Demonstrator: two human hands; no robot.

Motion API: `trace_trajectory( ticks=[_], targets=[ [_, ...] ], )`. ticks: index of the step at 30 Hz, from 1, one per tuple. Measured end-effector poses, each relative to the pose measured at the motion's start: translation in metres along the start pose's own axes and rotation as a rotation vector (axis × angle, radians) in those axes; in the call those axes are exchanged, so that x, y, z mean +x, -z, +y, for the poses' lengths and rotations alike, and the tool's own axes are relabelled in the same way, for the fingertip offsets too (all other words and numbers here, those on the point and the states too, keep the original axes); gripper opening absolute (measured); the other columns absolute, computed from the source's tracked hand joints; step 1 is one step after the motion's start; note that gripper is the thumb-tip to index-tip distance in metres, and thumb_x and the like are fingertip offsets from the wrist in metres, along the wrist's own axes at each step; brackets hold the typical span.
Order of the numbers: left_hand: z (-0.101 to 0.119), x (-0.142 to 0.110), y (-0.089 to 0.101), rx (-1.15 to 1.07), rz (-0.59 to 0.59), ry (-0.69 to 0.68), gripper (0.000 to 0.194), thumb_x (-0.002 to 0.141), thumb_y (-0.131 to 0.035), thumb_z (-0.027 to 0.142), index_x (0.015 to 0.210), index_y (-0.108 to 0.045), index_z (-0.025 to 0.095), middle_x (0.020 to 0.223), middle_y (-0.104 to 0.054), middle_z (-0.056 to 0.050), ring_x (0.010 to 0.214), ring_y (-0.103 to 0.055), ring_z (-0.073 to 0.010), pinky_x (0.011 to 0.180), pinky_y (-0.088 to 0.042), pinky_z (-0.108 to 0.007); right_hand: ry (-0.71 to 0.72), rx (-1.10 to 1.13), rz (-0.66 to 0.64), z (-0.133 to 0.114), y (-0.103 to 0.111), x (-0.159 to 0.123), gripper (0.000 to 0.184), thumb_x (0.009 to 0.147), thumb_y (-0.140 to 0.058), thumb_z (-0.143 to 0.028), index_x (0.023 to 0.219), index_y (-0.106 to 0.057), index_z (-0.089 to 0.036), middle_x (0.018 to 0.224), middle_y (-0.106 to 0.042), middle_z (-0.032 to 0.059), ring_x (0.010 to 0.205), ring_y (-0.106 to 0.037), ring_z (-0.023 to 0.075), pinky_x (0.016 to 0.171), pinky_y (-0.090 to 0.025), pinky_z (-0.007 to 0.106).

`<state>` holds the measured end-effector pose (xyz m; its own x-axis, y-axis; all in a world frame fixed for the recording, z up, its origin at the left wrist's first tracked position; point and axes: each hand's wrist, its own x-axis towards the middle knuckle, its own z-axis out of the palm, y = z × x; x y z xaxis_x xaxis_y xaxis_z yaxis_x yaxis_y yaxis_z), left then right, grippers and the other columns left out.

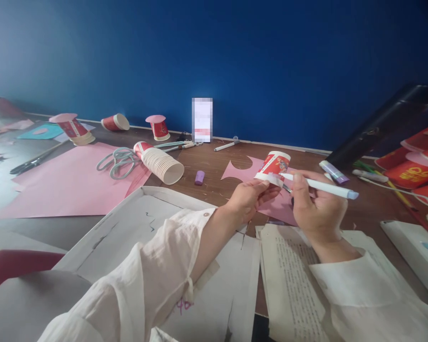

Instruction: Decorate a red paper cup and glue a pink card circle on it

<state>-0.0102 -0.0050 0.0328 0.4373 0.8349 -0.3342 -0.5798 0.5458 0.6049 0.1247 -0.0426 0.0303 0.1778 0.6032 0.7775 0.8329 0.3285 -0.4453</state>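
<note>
My left hand (248,199) grips a red and white paper cup (275,164) by its lower end, thumb on the near side. The cup is tilted and sits above a sheet of pink paper (237,172) with rounded pieces cut from it. Between the fingers of my right hand (319,206) is a white marker (328,186) with a pale blue end. Its tip meets the cup near the rim in this view; whether it touches I cannot tell. Something dark and shiny shows partly behind my right fingers.
A stack of paper cups (166,166) lies beside grey-handled scissors (119,164) on pink paper. A purple cap (199,178), a glue stick (333,172) and a lit phone (202,118) are around. Printed pages (288,280) and a white box lid (231,266) lie in front.
</note>
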Motion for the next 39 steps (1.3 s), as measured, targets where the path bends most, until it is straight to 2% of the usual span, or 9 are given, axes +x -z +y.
trace_trajectory(
  ticks=[6,12,15,21,25,32,36,39],
  targets=[
    [-0.003,0.0018,0.0019,0.012,-0.02,-0.017,0.025,0.094,-0.051,0.004,0.077,-0.07,0.005,0.073,-0.071,-0.009,0.069,-0.068,-0.0112,0.101,-0.051,-0.033,0.053,-0.022,0.002,-0.0037,-0.0035,0.0013,0.021,0.095,-0.057,-0.033,0.096,-0.073,-0.018,0.085,-0.077,0.0081,0.076,-0.072,0.0212,0.071,-0.055,0.034],
    [-0.0066,0.0064,0.0059,-0.016,-0.058,-0.06,0.025,0.093,-0.051,0.003,0.077,-0.071,0.004,0.075,-0.07,-0.009,0.073,-0.068,-0.0113,0.101,-0.049,-0.033,0.048,-0.063,-0.052,-0.0076,-0.0026,0.0023,0.03,0.095,-0.055,-0.04,0.08,-0.07,-0.019,0.064,-0.071,0.0048,0.062,-0.067,0.0201,0.06,-0.05,0.032],
    [-0.0071,0.0075,0.0068,-0.022,-0.066,-0.072,0.027,0.093,-0.051,0.003,0.075,-0.07,0.005,0.074,-0.07,-0.009,0.073,-0.068,-0.011,0.1,-0.05,-0.032,0.05,-0.08,-0.066,-0.0089,-0.0023,0.0014,0.033,0.095,-0.054,-0.04,0.074,-0.069,-0.02,0.061,-0.07,0.0039,0.056,-0.064,0.0179,0.058,-0.047,0.031],
    [-0.0061,0.0052,0.0048,0.003,-0.052,-0.059,0.027,0.093,-0.05,0.003,0.075,-0.07,0.006,0.074,-0.07,-0.009,0.074,-0.068,-0.0113,0.102,-0.049,-0.033,0.092,-0.095,-0.007,-0.0062,-0.0039,0.0016,0.024,0.094,-0.058,-0.033,0.088,-0.073,-0.017,0.071,-0.075,0.0072,0.067,-0.07,0.0208,0.063,-0.051,0.031],
    [-0.0054,0.0035,0.0031,0.006,-0.039,-0.054,0.025,0.093,-0.052,0.003,0.076,-0.071,0.004,0.073,-0.07,-0.009,0.072,-0.068,-0.0118,0.103,-0.048,-0.034,0.096,-0.094,0.007,-0.0058,-0.0045,0.0022,0.024,0.095,-0.058,-0.032,0.089,-0.074,-0.015,0.081,-0.077,0.0105,0.077,-0.072,0.0228,0.068,-0.053,0.033],
    [-0.0052,0.0032,0.003,-0.015,-0.035,-0.074,0.026,0.093,-0.052,0.003,0.074,-0.07,0.004,0.073,-0.069,-0.009,0.071,-0.068,-0.0109,0.101,-0.049,-0.033,0.087,-0.099,-0.023,-0.0079,-0.004,0.0004,0.024,0.094,-0.058,-0.034,0.087,-0.073,-0.018,0.072,-0.075,0.0059,0.061,-0.067,0.0186,0.06,-0.051,0.031],
    [-0.0054,0.0025,0.0024,0.012,-0.018,-0.061,0.026,0.093,-0.052,0.003,0.074,-0.07,0.005,0.071,-0.069,-0.009,0.069,-0.067,-0.0109,0.1,-0.05,-0.034,0.056,-0.089,-0.015,-0.0068,-0.0043,0.0009,0.023,0.094,-0.057,-0.035,0.093,-0.074,-0.019,0.084,-0.078,0.009,0.079,-0.073,0.0235,0.068,-0.055,0.034],
    [-0.0058,0.0028,0.0024,0.026,-0.02,-0.061,0.024,0.092,-0.053,0.004,0.075,-0.07,0.005,0.073,-0.07,-0.009,0.069,-0.067,-0.0111,0.101,-0.05,-0.034,0.04,-0.077,-0.004,-0.0065,-0.0045,0.0016,0.023,0.095,-0.057,-0.035,0.095,-0.073,-0.019,0.083,-0.078,0.0085,0.081,-0.074,0.0239,0.071,-0.056,0.036]
  ],
)
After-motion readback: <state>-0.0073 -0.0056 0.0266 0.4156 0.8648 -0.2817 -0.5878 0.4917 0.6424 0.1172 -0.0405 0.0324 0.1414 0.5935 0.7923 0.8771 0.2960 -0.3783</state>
